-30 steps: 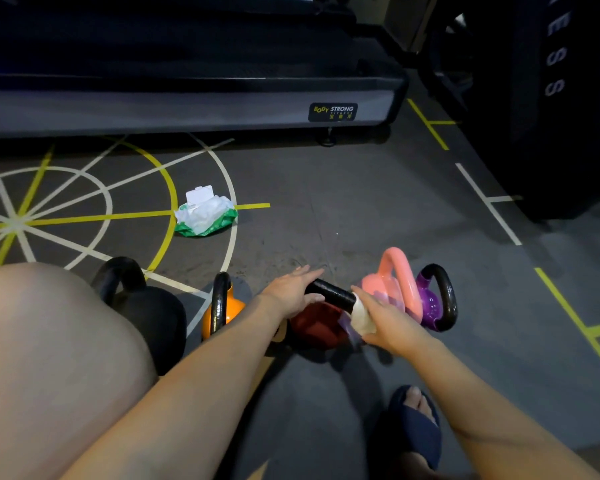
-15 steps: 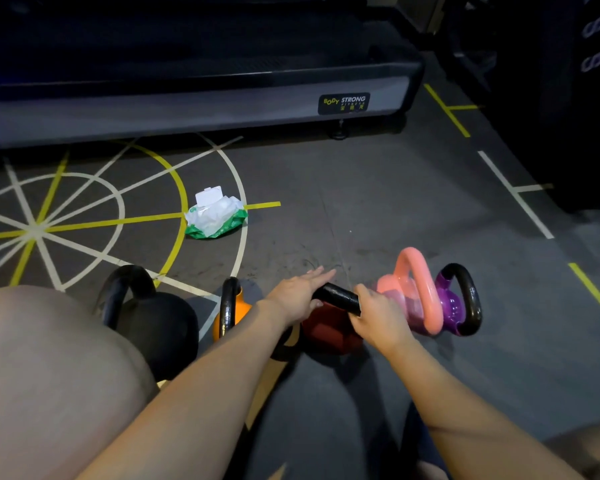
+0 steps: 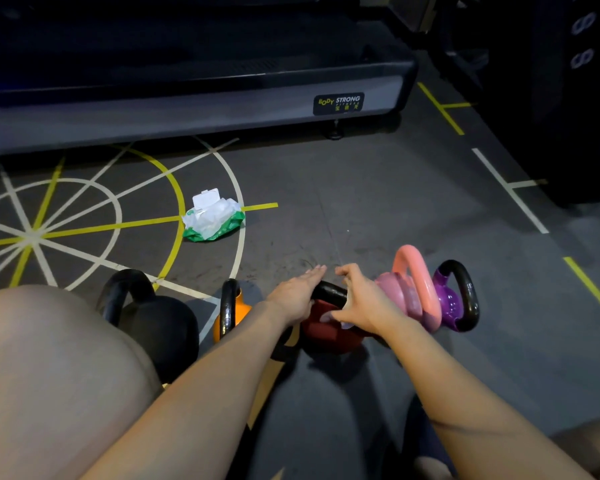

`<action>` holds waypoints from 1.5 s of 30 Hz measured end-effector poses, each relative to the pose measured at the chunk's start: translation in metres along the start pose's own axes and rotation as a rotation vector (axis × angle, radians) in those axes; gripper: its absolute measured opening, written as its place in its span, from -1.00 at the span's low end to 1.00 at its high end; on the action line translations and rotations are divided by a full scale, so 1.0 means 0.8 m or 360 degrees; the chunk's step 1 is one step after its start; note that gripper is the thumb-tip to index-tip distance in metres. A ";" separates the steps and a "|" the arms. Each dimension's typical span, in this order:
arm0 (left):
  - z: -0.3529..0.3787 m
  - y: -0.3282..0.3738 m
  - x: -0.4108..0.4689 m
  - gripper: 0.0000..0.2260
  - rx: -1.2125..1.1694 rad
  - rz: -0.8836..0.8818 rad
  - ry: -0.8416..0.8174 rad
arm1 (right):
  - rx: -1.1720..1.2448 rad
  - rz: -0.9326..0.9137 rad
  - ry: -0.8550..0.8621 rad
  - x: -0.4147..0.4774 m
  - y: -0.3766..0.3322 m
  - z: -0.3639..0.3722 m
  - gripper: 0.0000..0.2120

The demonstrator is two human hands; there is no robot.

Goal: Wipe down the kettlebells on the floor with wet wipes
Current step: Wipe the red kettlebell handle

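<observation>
in 1 s the right hand (image 3: 359, 301) slid w/ the wet wipe (image 3: 349, 300) along the black handle (image 3: 328, 292) of the red kettlebell (image 3: 326, 330) (on the floor) toward the left hand (image 3: 296, 295), which rests flat, fingers straight. right fingers curl over wipe & handle. handle seems nearly wiped; body probably next.

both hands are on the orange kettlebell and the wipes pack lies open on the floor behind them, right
Not quite. In the head view the left hand and right hand are on the red kettlebell, not the orange kettlebell beside it. The wipes pack does lie open on the floor behind them.
</observation>
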State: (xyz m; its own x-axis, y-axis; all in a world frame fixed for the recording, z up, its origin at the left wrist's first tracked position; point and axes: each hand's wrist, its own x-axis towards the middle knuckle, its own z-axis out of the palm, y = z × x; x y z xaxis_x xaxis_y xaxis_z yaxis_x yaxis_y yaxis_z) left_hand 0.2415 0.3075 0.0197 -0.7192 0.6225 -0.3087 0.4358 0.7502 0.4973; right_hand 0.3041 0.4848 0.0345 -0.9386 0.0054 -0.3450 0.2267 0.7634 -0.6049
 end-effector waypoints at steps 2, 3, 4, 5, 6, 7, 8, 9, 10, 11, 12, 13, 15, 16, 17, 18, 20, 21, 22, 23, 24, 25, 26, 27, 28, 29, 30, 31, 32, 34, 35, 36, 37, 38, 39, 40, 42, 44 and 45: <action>0.001 -0.001 -0.001 -0.32 -0.0010 0.0014 0.0011 | -0.0086 -0.0030 0.0043 -0.016 0.013 -0.009 -0.01; 0.002 -0.001 -0.001 -0.32 -0.0020 0.0021 0.0016 | -0.0163 -0.0047 0.0079 -0.026 0.022 -0.014 0.02; 0.003 -0.001 -0.002 -0.32 -0.0025 0.0018 0.0017 | -0.0234 -0.0071 0.0093 -0.034 0.032 -0.017 0.02; 0.004 -0.002 -0.002 -0.32 -0.0030 0.0017 0.0019 | -0.0311 -0.0111 0.0089 -0.043 0.041 -0.019 0.02; 0.004 -0.002 -0.002 -0.32 -0.0041 0.0018 0.0021 | -0.0387 -0.0147 0.0071 -0.052 0.050 -0.018 0.01; 0.005 -0.002 -0.002 -0.32 -0.0048 0.0015 0.0024 | -0.0426 -0.0161 0.0048 -0.059 0.057 -0.015 0.00; 0.006 -0.002 -0.002 -0.31 -0.0049 0.0011 0.0024 | -0.0398 -0.0142 0.0038 -0.065 0.060 -0.010 -0.04; 0.007 -0.001 -0.002 -0.31 -0.0050 0.0009 0.0023 | -0.0318 -0.0105 0.0049 -0.068 0.062 -0.004 -0.11; 0.008 0.000 -0.003 -0.30 -0.0054 0.0009 0.0020 | -0.0250 -0.0067 0.0088 -0.068 0.064 0.002 -0.23; 0.008 0.000 -0.003 -0.29 -0.0061 0.0009 0.0018 | -0.0226 -0.0029 0.0146 -0.064 0.063 0.007 -0.37; 0.008 -0.001 -0.003 -0.29 -0.0063 0.0011 0.0017 | -0.0265 0.0017 0.0205 -0.058 0.059 0.012 -0.51; 0.007 -0.001 -0.003 -0.29 -0.0063 0.0012 0.0017 | -0.0327 0.0054 0.0252 -0.050 0.053 0.016 -0.62; 0.004 -0.001 -0.003 -0.30 -0.0054 0.0007 0.0013 | -0.0555 0.0083 0.0338 -0.033 0.037 0.023 -0.73; 0.003 -0.001 -0.002 -0.31 -0.0037 0.0005 0.0017 | -0.0694 0.0074 0.0372 -0.026 0.028 0.026 -0.74; 0.003 -0.001 -0.001 -0.31 -0.0017 0.0004 0.0021 | -0.0813 0.0060 0.0383 -0.019 0.020 0.030 -0.74; 0.003 -0.001 -0.001 -0.31 -0.0004 0.0001 0.0024 | -0.0901 0.0052 0.0386 -0.013 0.012 0.033 -0.74; 0.003 -0.003 0.000 -0.31 -0.0015 -0.0014 0.0030 | -0.1000 0.0052 0.0392 -0.004 0.000 0.039 -0.76; 0.005 -0.004 0.001 -0.31 -0.0035 -0.0030 0.0039 | -0.1032 0.0070 0.0399 0.000 -0.004 0.041 -0.77; 0.006 -0.006 0.001 -0.31 -0.0062 -0.0054 0.0054 | -0.1054 0.0088 0.0395 0.004 -0.006 0.043 -0.76; 0.007 -0.008 0.001 -0.31 -0.0104 -0.0083 0.0076 | -0.1065 0.0087 0.0394 0.007 -0.010 0.044 -0.76; 0.008 -0.009 0.001 -0.32 -0.0163 -0.0114 0.0093 | -0.1069 0.0080 0.0394 0.010 -0.012 0.046 -0.75; 0.008 -0.012 0.002 -0.33 -0.0231 -0.0154 0.0106 | -0.1067 0.0064 0.0407 0.013 -0.014 0.046 -0.74; 0.009 -0.014 0.002 -0.34 -0.0302 -0.0209 0.0106 | -0.1064 0.0040 0.0421 0.014 -0.014 0.046 -0.74; 0.011 -0.018 0.002 -0.35 -0.0354 -0.0271 0.0102 | -0.1062 0.0005 0.0435 0.014 -0.014 0.045 -0.72; 0.014 -0.022 0.002 -0.36 -0.0396 -0.0334 0.0095 | -0.1060 -0.0036 0.0462 0.013 -0.010 0.045 -0.70; 0.017 -0.025 0.001 -0.37 -0.0431 -0.0383 0.0093 | -0.1054 -0.0094 0.0500 0.010 -0.006 0.045 -0.67; 0.020 -0.027 0.000 -0.38 -0.0476 -0.0404 0.0107 | -0.1017 -0.0157 0.0517 0.008 0.000 0.045 -0.64; 0.021 -0.028 0.000 -0.39 -0.0518 -0.0411 0.0122 | -0.0983 -0.0218 0.0533 0.003 0.000 0.042 -0.62; 0.022 -0.029 0.000 -0.41 -0.0551 -0.0412 0.0130 | -0.0932 -0.0276 0.0528 0.001 0.008 0.042 -0.60; 0.020 -0.028 0.000 -0.43 -0.0527 -0.0405 0.0121 | -0.0781 -0.0339 0.0448 -0.008 0.022 0.033 -0.56; 0.017 -0.027 0.000 -0.44 -0.0499 -0.0401 0.0106 | -0.0690 -0.0305 0.0372 -0.017 0.023 0.022 -0.55; 0.016 -0.027 0.000 -0.44 -0.0491 -0.0398 0.0099 | -0.0587 -0.0248 0.0331 -0.025 0.026 0.014 -0.61; 0.016 -0.027 -0.001 -0.45 -0.0489 -0.0398 0.0099 | -0.0522 -0.0137 0.0302 -0.034 0.024 0.005 -0.74; 0.017 -0.027 -0.001 -0.47 -0.0490 -0.0388 0.0111 | -0.0436 -0.0082 0.0251 -0.039 0.028 0.001 -0.88; 0.017 -0.025 -0.003 -0.51 -0.0475 -0.0372 0.0122 | -0.0436 -0.0042 0.0232 -0.041 0.024 -0.001 -0.80; 0.016 -0.023 -0.005 -0.54 -0.0458 -0.0351 0.0130 | -0.0378 -0.0025 0.0211 -0.041 0.024 0.002 -0.73; 0.014 -0.022 -0.007 -0.58 -0.0403 -0.0325 0.0120 | -0.0454 0.0035 0.0239 -0.035 0.022 0.011 -0.85; 0.009 -0.021 -0.010 -0.58 -0.0351 -0.0300 0.0088 | -0.0692 0.0038 0.0320 -0.024 0.019 0.023 -0.74; 0.008 -0.020 -0.013 -0.57 -0.0324 -0.0296 0.0080 | -0.0843 0.0026 0.0327 -0.020 0.014 0.028 -0.72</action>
State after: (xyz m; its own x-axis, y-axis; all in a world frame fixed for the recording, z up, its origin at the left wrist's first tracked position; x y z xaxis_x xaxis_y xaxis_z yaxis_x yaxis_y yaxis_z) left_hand 0.2452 0.2907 0.0098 -0.8048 0.4627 -0.3719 0.1797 0.7870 0.5902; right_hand 0.3271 0.4786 0.0171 -0.9794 0.1051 -0.1725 0.1299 0.9817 -0.1394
